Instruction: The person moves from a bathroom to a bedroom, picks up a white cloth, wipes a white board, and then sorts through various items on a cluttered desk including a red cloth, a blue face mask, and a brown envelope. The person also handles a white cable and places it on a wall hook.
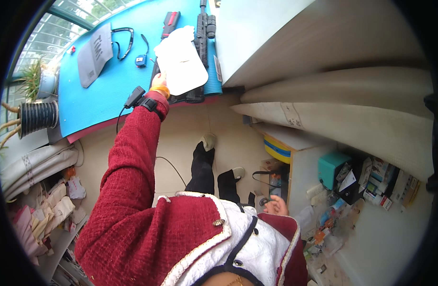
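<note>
My left hand (159, 81), with a yellow band at its wrist, grips a flat white board (185, 68) with a scalloped far end by its near left edge. The board hangs over a blue ribbed mat (97, 111) and covers part of a black toy-like rifle (202, 39) with a scope. Just beyond it lies a black and red object (170, 24). To the left sit a small blue tape measure (141, 60) with a wrist strap and a grey pouch (96, 55) bearing writing. Low beside my body, my right hand (276, 206) has loosely bent fingers and appears to hold nothing.
Potted plants (38, 118) stand by the window on the left. A pale cabinet (254, 32) borders the mat's right side. Below its curtain (312, 111) is a cluttered shelf unit (294, 171). A thin cable (171, 162) crosses the tiled floor near my feet.
</note>
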`<state>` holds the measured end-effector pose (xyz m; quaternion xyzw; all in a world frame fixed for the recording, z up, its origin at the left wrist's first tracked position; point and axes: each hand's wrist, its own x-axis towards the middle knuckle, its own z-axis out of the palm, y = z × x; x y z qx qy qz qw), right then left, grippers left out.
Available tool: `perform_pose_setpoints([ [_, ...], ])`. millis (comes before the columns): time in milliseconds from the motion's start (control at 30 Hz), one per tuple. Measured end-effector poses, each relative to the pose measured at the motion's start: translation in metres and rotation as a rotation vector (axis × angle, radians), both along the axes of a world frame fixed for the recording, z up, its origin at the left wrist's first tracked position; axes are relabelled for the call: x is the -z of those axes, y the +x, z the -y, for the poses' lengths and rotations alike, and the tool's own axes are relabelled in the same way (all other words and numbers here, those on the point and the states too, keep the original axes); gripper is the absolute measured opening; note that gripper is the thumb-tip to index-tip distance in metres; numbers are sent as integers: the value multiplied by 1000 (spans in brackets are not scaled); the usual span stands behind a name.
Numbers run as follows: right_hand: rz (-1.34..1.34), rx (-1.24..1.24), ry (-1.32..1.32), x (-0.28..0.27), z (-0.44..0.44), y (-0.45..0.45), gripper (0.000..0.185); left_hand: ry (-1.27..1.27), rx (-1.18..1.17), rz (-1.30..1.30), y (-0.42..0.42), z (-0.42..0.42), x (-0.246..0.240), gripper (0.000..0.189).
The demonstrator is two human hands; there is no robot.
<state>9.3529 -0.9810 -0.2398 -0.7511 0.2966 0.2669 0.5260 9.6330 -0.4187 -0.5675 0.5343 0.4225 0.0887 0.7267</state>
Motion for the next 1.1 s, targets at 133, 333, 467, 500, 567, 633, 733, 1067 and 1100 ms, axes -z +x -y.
perform_pose_setpoints([
  [133,-4,30,-65,4,0,-4,41,43,73,0,28,-22,58,37],
  [333,-196,38,-55,10,-5,8,40,230,186,-203,56,-40,93,40],
  [467,-102,4,-43,13,-9,4,39,241,395,-363,69,-48,92,43],
  [500,-97,0,-42,14,-10,3,39,264,424,-349,70,-46,88,43],
  [567,-91,-1,-34,14,-11,4,39,251,423,-361,69,-41,79,44],
  [633,-137,9,-18,13,-12,5,38,235,427,-370,68,-37,69,45],
  [733,-131,-15,-17,12,-15,7,38,209,429,-376,64,-32,58,46],
  [1067,9,55,5,14,-22,-5,36,40,413,-394,38,-18,21,51],
  [1100,-28,49,0,14,-21,-2,36,12,409,-397,34,-16,17,51],
])
